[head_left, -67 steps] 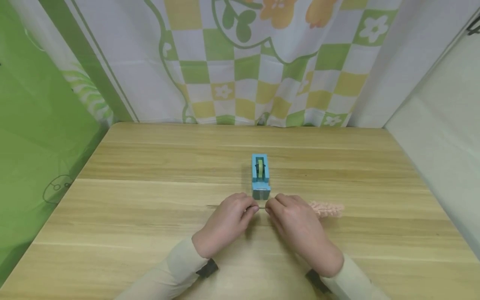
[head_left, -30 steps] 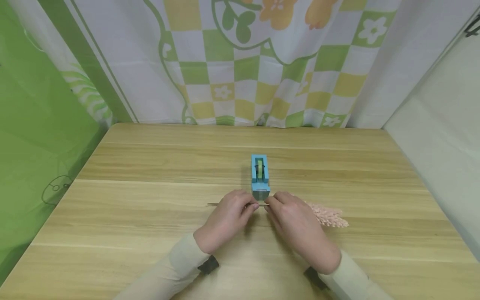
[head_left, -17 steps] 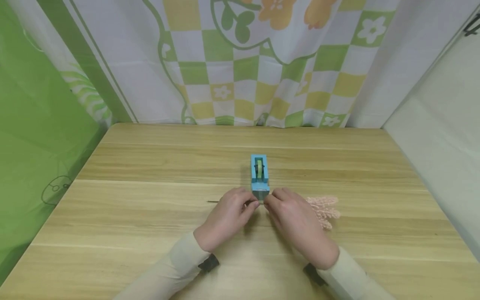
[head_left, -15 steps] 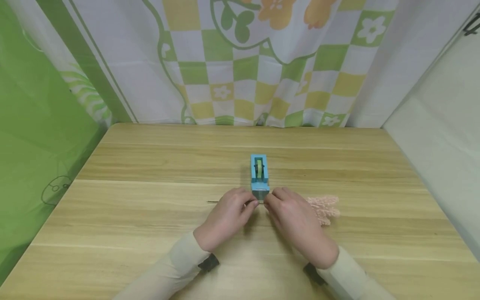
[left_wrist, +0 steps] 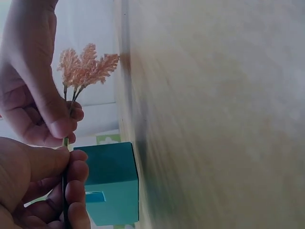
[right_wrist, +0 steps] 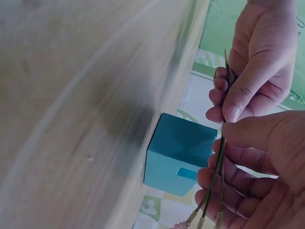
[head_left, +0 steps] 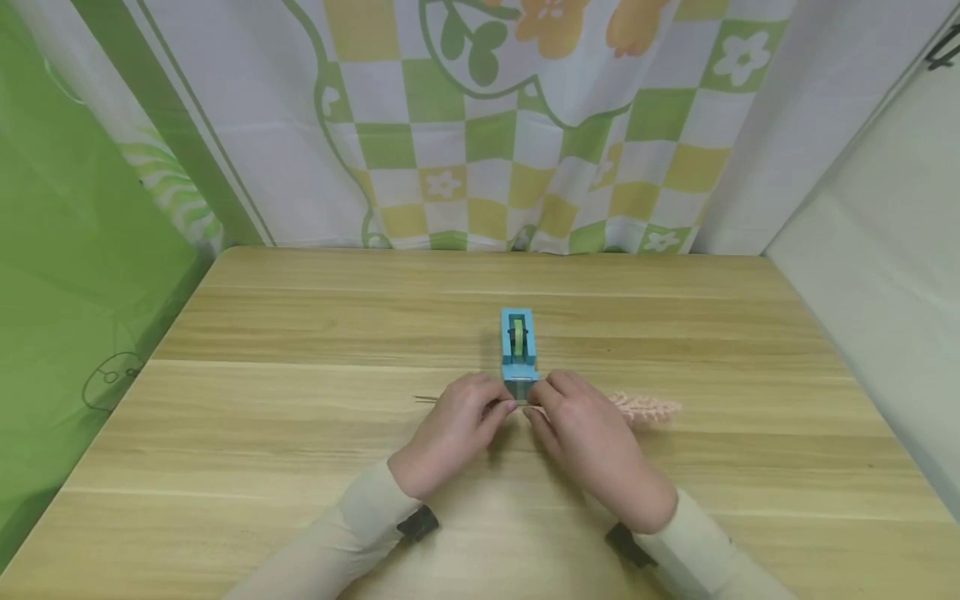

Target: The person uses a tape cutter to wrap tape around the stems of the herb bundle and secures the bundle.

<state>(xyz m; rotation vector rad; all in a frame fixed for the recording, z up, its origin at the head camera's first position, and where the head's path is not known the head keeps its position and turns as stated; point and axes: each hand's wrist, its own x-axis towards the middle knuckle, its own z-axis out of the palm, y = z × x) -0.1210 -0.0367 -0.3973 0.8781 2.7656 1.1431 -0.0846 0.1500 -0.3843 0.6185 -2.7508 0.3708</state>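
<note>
Both hands hold a small bunch of pink artificial flowers sideways over the table, in front of the blue tape dispenser. My left hand pinches the thin dark stems between thumb and curled fingers, with the bare stem ends sticking out to the left. Close beside it, my right hand pinches them nearer the blooms. A short greenish stretch shows on the stems between the hands in the left wrist view. Three flower heads fan out beyond the right hand there; in the head view they overlap.
The dispenser carries a roll of green tape and stands just beyond the fingertips. Under the hands lies the wooden table. A checked, flowered curtain hangs behind its far edge. Green cloth hangs at the left.
The flower heads have turned, from spread apart to overlapping in one narrow cluster, as the stems roll between the fingers. Both hands have shifted slightly toward the dispenser. The right thumb has moved a little.
</note>
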